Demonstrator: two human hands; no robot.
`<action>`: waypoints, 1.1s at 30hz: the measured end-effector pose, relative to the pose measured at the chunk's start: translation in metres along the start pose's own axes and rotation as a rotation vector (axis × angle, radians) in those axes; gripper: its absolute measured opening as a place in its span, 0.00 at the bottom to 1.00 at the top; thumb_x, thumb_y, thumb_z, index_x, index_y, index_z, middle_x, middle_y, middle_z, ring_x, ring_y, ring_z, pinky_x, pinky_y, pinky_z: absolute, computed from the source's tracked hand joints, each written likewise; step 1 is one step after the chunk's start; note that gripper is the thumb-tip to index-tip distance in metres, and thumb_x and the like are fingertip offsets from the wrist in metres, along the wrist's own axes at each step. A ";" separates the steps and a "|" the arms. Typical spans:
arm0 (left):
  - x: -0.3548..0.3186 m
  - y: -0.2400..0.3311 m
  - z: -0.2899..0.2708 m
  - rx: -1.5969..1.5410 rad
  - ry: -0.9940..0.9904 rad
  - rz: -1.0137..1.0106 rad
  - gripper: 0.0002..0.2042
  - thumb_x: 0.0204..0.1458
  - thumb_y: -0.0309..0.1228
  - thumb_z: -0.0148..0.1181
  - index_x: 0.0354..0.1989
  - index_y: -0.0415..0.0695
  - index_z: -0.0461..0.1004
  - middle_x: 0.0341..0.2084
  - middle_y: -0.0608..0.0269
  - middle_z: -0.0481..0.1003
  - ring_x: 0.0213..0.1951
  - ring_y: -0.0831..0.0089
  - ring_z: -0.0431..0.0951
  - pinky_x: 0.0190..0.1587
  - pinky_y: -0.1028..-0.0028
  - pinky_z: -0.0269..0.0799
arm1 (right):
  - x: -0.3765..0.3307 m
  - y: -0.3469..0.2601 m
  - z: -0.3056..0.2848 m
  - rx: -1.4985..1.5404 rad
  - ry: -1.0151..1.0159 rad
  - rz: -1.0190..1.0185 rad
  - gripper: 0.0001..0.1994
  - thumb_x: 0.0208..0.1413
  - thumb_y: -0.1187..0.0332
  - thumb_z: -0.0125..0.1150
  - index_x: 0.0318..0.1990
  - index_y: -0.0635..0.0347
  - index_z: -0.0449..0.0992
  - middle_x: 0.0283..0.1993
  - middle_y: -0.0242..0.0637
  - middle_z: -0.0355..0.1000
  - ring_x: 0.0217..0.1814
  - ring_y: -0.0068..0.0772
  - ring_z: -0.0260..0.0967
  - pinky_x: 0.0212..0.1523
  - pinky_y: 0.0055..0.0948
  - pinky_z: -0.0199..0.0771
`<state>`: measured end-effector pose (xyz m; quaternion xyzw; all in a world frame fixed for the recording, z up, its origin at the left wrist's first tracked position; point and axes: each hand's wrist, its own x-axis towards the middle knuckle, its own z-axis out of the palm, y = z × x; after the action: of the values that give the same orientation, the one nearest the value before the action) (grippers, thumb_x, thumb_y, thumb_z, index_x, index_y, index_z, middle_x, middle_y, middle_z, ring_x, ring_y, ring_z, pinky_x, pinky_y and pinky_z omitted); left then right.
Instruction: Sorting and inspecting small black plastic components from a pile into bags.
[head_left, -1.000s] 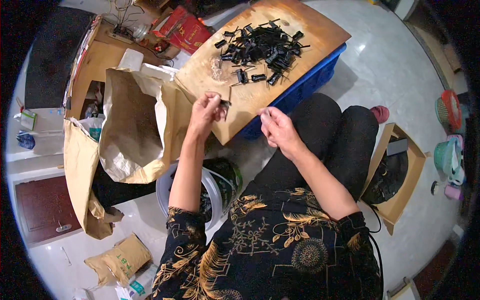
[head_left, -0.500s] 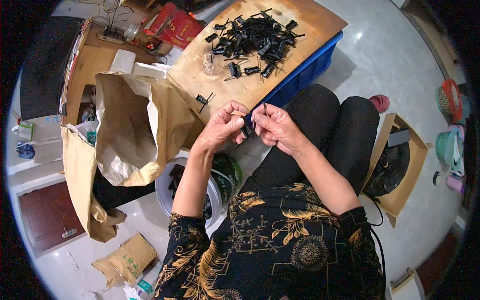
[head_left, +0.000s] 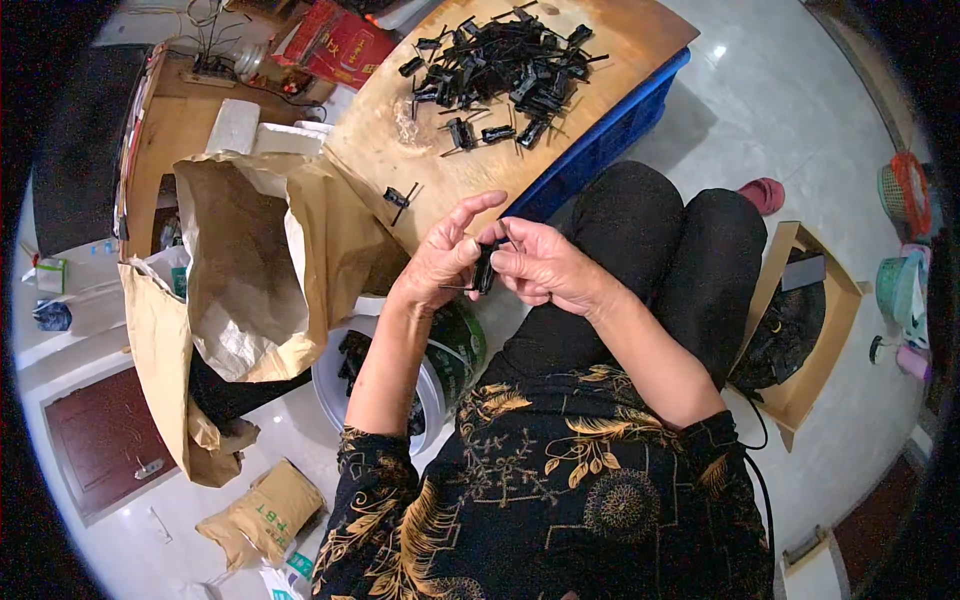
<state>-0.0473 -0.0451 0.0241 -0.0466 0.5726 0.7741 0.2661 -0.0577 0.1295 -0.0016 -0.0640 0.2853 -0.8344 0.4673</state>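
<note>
Between my two hands, above my lap, is a small black plastic part (head_left: 483, 272) with a thin black stem sticking out. My left hand (head_left: 445, 258) pinches it between thumb and fingers, with the index finger stretched out above. My right hand (head_left: 548, 264) is closed against its other side; the fingers hide much of the part. Beyond my hands, a pile of similar black parts (head_left: 510, 70) with thin stems lies on a wooden board (head_left: 390, 150). One loose black part (head_left: 400, 197) sits alone near the board's near edge.
A blue crate (head_left: 620, 125) supports the board. Left of me stand an open brown paper sack (head_left: 245, 330) and a white bucket (head_left: 330, 385) with black pieces inside. A cardboard box (head_left: 845, 300) holding a black bag is at right; a filled sack (head_left: 260, 515) lies lower left.
My hands have come closer together around the black part, which is now more upright. My left index finger has lifted and straightened. The view has shifted slightly.
</note>
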 end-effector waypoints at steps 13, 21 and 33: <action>-0.021 0.006 -0.025 0.336 0.542 0.099 0.18 0.56 0.37 0.46 0.50 0.40 0.60 0.19 0.63 0.71 0.19 0.78 0.70 0.20 0.82 0.61 | 0.007 0.009 0.001 -0.209 0.177 -0.309 0.10 0.53 0.69 0.56 0.40 0.59 0.64 0.21 0.22 0.60 0.17 0.08 0.52 0.15 0.09 0.46; -0.048 0.019 0.030 0.805 0.331 0.034 0.37 0.44 0.23 0.60 0.62 0.47 0.44 0.34 0.55 0.71 0.35 0.71 0.71 0.41 0.73 0.68 | 0.005 0.018 0.002 -0.710 0.334 -0.375 0.10 0.48 0.71 0.60 0.33 0.64 0.66 0.21 0.24 0.60 0.22 0.13 0.55 0.22 0.17 0.59; -0.038 -0.003 0.032 0.610 0.260 0.090 0.21 0.52 0.22 0.49 0.56 0.42 0.56 0.33 0.56 0.73 0.36 0.74 0.72 0.40 0.76 0.67 | 0.014 0.028 -0.008 -0.525 0.265 -0.295 0.09 0.56 0.68 0.50 0.40 0.63 0.65 0.22 0.23 0.58 0.20 0.11 0.53 0.19 0.14 0.56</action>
<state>-0.0063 -0.0291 0.0471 -0.0378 0.8085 0.5656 0.1581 -0.0473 0.1106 -0.0256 -0.1139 0.5366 -0.7922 0.2675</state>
